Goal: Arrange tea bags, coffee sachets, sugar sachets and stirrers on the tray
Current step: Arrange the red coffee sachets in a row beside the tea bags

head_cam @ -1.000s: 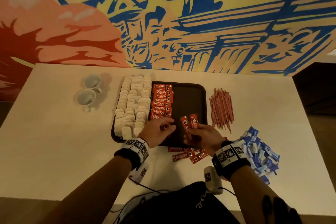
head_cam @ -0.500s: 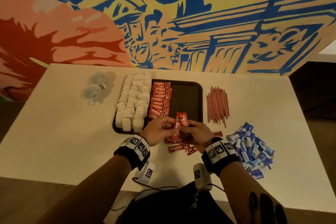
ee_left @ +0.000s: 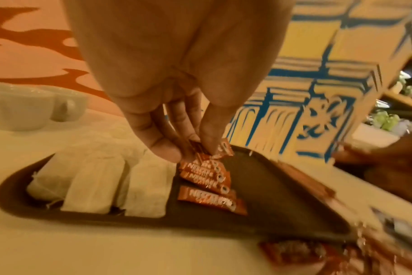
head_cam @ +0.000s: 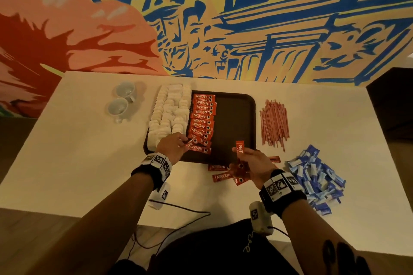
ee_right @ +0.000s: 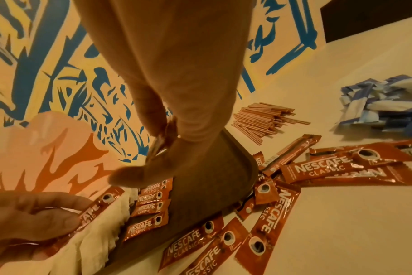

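Hands parted since earlier: left hand (head_cam: 173,146) carried a sachet (head_cam: 190,143) onto tray (head_cam: 237,118)
Left pinches it beside coffee row (head_cam: 202,121); right hand (head_cam: 253,164) grips upright sachet (head_cam: 239,149) at tray's near edge

The coffee sachets (ee_right: 348,170) are looking like glossy red foil, catching the light. Tea bags (ee_left: 94,184) are showing soft, matt white paper. The tray (head_cam: 237,118) is looking matt dark plastic, and the table (head_cam: 78,152) at 9 o'clock is looking smooth and matt.
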A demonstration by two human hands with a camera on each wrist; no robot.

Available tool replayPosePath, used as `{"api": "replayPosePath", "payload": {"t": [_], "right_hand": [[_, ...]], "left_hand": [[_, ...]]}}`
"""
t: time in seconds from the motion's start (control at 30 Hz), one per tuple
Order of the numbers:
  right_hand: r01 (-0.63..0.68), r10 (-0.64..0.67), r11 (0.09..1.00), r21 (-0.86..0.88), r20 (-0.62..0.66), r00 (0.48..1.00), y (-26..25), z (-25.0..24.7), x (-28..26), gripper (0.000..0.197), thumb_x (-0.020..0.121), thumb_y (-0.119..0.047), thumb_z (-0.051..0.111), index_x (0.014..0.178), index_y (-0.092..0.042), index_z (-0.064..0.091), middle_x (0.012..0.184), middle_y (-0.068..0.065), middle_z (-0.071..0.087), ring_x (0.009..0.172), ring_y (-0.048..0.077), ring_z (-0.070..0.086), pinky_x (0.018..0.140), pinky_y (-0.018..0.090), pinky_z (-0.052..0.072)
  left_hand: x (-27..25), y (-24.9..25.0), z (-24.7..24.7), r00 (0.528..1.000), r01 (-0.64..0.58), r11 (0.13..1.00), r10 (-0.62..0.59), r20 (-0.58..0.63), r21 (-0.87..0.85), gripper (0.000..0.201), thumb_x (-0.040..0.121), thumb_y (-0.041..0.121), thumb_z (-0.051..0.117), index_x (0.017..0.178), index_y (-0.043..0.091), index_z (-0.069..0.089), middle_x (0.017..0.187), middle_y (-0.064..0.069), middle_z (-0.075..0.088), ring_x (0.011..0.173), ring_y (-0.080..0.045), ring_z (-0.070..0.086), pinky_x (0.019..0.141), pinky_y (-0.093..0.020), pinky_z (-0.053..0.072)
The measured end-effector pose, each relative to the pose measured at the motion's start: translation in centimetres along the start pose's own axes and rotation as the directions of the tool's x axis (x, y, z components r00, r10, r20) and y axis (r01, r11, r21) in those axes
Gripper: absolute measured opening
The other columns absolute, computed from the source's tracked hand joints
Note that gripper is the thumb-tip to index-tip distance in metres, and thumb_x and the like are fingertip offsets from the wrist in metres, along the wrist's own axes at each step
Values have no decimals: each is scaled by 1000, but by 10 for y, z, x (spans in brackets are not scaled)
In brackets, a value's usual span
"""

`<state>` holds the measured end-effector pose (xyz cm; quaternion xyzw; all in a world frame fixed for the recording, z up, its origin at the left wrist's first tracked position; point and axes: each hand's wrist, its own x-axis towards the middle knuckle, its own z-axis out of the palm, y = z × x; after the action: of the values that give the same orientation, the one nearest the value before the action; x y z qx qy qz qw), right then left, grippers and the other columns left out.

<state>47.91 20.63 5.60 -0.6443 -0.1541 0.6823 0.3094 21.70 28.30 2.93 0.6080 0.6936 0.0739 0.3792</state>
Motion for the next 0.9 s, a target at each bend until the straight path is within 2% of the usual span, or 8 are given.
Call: {"api": "replayPosePath", "payload": {"t": [0.1, 0.2, 0.3, 0.43, 0.57, 0.63, 0.73, 0.9], "right_hand": [[44, -49, 987, -154, -30, 998, 1, -1, 8, 25, 99, -18, 64, 124, -18, 66, 115, 12, 67, 96, 30, 71, 81, 44, 61], [67, -93, 959, -277, -82, 992, 1, 0, 19, 27, 93, -17, 70, 120, -17, 67, 105, 8, 73, 87, 22, 71, 81, 39, 59], [42, -74, 932, -359, -77, 994, 1, 4, 29, 24, 96, -16, 67, 120, -17, 67, 103, 7, 72, 79, 16, 66, 68, 29, 53], [-16, 10, 886, -463, -15, 1000, -1, 13, 41, 26, 95, -12, 67, 117, -24, 66, 112, 3, 68, 93, 21, 66, 81, 34, 57], [-8, 14, 810, -586, 5, 1000, -5, 28, 55, 35, 95, -2, 63, 126, -18, 65, 105, 2, 66, 75, 12, 61, 55, 17, 49], [19, -30, 764, -645, -6, 1000, -4, 36, 63, 35, 95, -5, 64, 127, -18, 67, 105, 2, 67, 74, 10, 62, 58, 18, 49], [27, -43, 697, -716, -4, 999, -2, 52, 73, 35, 94, -10, 68, 127, -22, 68, 117, 1, 68, 91, 12, 64, 72, 21, 53], [50, -30, 577, -815, 41, 999, 0, 72, 82, 32, 93, -9, 69, 122, -22, 70, 111, -5, 60, 83, 5, 59, 65, 15, 47]], "left_hand": [[14, -5, 10, 995, -25, 981, 7, 98, 191, 12, 90, 19, 73, 96, 27, 66, 101, 4, 67, 94, -18, 64, 86, -28, 49], [24, -11, 23, 983, -91, 951, 39, 177, 294, 12, 89, 18, 70, 93, 29, 69, 108, 2, 71, 97, -19, 66, 82, -24, 48], [33, -12, 34, 968, -172, 912, 86, 238, 373, 17, 92, 17, 65, 104, 28, 72, 118, 2, 67, 105, -22, 64, 86, -23, 45], [44, -11, 42, 946, -271, 850, 148, 288, 453, 26, 95, 15, 61, 118, 23, 69, 128, -3, 62, 113, -25, 60, 98, -32, 47], [51, -9, 44, 934, -337, 788, 211, 289, 516, 25, 95, 18, 62, 120, 17, 66, 123, -6, 65, 110, -26, 63, 92, -38, 53], [51, -8, 43, 936, -346, 774, 241, 258, 530, 24, 95, 20, 62, 119, 16, 65, 120, -7, 66, 106, -28, 65, 88, -40, 55], [55, -7, 37, 926, -376, 777, 301, 226, 505, 23, 95, 20, 60, 117, 14, 64, 119, -6, 64, 105, -28, 64, 86, -40, 55], [67, -4, 25, 889, -457, 715, 359, 283, 528, 59, 86, 26, 71, 141, 22, 48, 142, -1, 49, 130, -26, 43, 106, -43, 43]]}}
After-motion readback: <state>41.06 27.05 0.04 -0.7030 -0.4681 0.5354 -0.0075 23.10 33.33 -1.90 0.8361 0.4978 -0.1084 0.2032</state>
